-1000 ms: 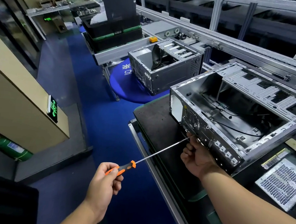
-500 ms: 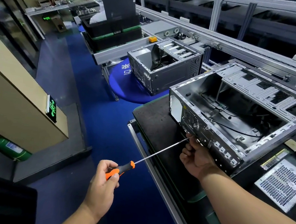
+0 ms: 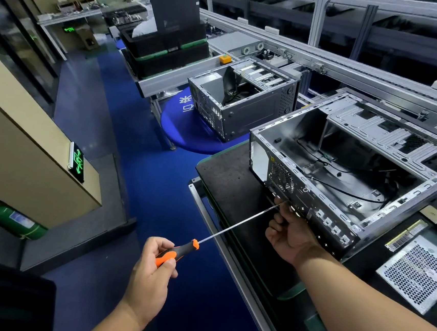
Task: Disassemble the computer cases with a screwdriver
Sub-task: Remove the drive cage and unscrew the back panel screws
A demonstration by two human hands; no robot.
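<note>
Both hands are working: the left hand [image 3: 152,268] is gripping the screwdriver [image 3: 228,231], the right hand [image 3: 289,232] is curling around its tip at the computer case [image 3: 344,177]; slipping could jab fingers.

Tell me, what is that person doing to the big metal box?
A person is taking apart an open computer case on a black workbench. The left hand grips a long orange-handled screwdriver, its tip at the case's back panel. The right hand steadies the shaft near the tip.

Green fire extinguisher [image 3: 17,222], exit sign [image 3: 77,162]
</note>
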